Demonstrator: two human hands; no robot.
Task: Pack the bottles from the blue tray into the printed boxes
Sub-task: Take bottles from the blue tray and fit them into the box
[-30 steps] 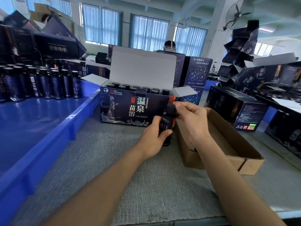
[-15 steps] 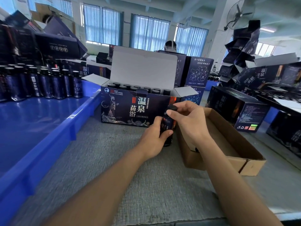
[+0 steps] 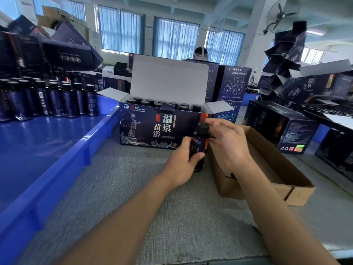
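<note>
Dark glass sits at the centre of the frame: a dark bottle [image 3: 198, 148] held upright, its base down at the grey felt tabletop [image 3: 133, 188], just in front of the right end of the open printed box [image 3: 158, 129]. The left hand [image 3: 183, 165] wraps its fingers and thumb round the bottle's body. The right hand [image 3: 227, 142] reaches in from the right, fingers lightly curved over the black cap (the thumb is tucked by the neck). Black caps fill the printed box in rows. At the left lies the blue tray [image 3: 57, 150], with more standing bottles [image 3: 55, 98] at its far end. A brown cardboard box [image 3: 267, 169] lies under the right wrist.
</note>
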